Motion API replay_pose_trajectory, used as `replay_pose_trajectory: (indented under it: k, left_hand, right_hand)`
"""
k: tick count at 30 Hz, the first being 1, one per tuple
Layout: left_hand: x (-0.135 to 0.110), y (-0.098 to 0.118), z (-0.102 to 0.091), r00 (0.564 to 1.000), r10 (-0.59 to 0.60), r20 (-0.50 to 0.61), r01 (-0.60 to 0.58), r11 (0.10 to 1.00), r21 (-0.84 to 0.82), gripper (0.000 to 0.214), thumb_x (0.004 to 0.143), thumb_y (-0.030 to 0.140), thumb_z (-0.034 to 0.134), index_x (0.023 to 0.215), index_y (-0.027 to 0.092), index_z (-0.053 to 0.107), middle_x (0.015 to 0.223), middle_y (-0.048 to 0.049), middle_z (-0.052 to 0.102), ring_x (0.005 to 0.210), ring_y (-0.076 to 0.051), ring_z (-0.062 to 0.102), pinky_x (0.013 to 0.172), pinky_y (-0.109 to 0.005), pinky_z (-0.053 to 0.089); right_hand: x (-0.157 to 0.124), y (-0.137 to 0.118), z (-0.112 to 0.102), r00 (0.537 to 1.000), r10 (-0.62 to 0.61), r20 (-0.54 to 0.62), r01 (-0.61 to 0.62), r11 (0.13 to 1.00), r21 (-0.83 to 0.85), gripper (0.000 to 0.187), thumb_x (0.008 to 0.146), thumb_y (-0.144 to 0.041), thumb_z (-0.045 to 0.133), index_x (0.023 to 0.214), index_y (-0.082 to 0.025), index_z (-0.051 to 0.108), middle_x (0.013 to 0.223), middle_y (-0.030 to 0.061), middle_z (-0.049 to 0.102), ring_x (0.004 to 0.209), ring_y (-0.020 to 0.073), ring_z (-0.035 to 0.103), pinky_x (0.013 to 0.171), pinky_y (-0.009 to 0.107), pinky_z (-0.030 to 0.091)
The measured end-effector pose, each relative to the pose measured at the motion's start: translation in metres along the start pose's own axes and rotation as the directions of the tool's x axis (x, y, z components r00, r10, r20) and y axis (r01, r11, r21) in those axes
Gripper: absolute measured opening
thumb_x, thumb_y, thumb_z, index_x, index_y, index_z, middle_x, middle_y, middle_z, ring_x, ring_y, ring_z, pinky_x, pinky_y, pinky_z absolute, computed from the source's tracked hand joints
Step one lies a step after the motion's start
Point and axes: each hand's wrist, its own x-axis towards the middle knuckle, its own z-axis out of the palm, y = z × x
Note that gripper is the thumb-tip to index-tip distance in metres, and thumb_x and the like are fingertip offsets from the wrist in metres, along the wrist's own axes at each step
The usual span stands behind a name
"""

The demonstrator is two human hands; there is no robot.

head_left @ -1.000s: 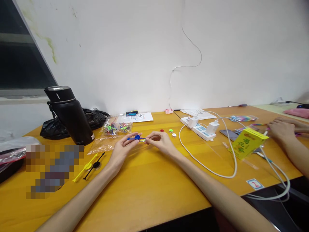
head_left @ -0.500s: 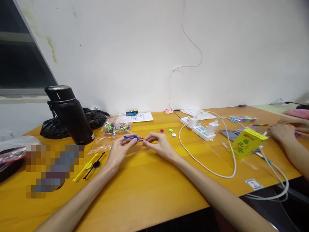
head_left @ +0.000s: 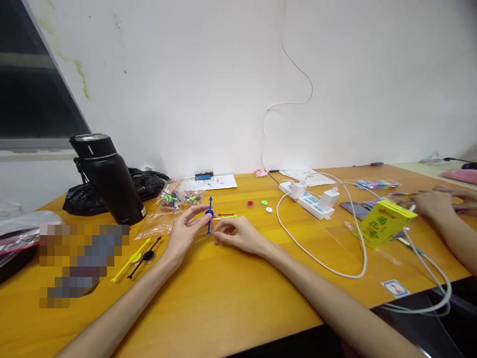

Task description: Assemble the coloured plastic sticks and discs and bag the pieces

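A blue arrow spinner (head_left: 209, 215) stands nearly upright in my left hand (head_left: 186, 228), its arrowhead up. My left thumb and fingers pinch it at the round middle. Just right of the spinner's lower end is my right hand (head_left: 242, 236), fingers loosely curled and slightly apart, with nothing visible in them. Behind the hands a red arrow (head_left: 225, 215) and a yellow-green arrow (head_left: 231, 217) lie on the table, partly hidden. Beside my left forearm lie a yellow arrow spinner (head_left: 130, 260) and a black arrow spinner (head_left: 148, 255). Red (head_left: 250, 204), green (head_left: 264, 203) and white discs (head_left: 269, 211) sit farther right.
A black bottle (head_left: 112, 184) stands at the left, near a plastic bag of spinner parts (head_left: 179, 196). To the right are a power strip (head_left: 309, 201) with white cables and a yellow box (head_left: 385, 223). Another person's hands (head_left: 436, 204) work at the far right.
The blue spinner has turned from lying level to upright in my left hand. My right hand has come off its end and dropped slightly.
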Motion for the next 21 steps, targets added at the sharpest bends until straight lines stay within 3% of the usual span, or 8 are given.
replay_pose_trajectory:
  k: [6, 13, 21]
  left_hand:
    - [0.001, -0.005, -0.001, 0.998, -0.061, -0.008, 0.061, 0.997, -0.04, 0.042, 0.077, 0.045, 0.08, 0.11, 0.022, 0.069, 0.118, -0.0069, 0.071, 0.104, -0.027, 0.071, 0.097, -0.036, 0.053]
    - [0.001, -0.006, -0.002, 0.996, -0.083, 0.012, 0.084, 0.993, -0.079, 0.046, 0.076, 0.047, 0.08, 0.111, 0.02, 0.068, 0.116, -0.008, 0.073, 0.103, -0.026, 0.072, 0.099, -0.037, 0.053]
    - [0.001, -0.004, -0.003, 0.996, -0.088, -0.014, 0.087, 0.993, -0.077, 0.048, 0.075, 0.046, 0.081, 0.113, 0.02, 0.068, 0.115, -0.0088, 0.073, 0.103, -0.026, 0.072, 0.098, -0.038, 0.053]
  right_hand:
    - [0.0, 0.009, -0.009, 0.997, -0.007, -0.077, -0.005, 0.988, -0.152, 0.019, 0.095, -0.036, 0.058, 0.097, -0.019, 0.067, 0.076, 0.0019, 0.074, 0.067, 0.0155, 0.069, 0.068, 0.024, 0.051]
    - [0.0, 0.017, -0.018, 0.991, -0.072, -0.115, 0.019, 0.912, -0.41, 0.011, 0.094, -0.023, 0.059, 0.1, -0.021, 0.068, 0.072, -0.0012, 0.072, 0.065, 0.0126, 0.066, 0.065, 0.02, 0.045]
    - [0.002, 0.024, -0.022, 0.986, -0.105, -0.134, 0.027, 0.874, -0.485, 0.01, 0.095, -0.023, 0.059, 0.1, -0.02, 0.067, 0.073, -0.0013, 0.071, 0.063, 0.0107, 0.064, 0.063, 0.019, 0.041]
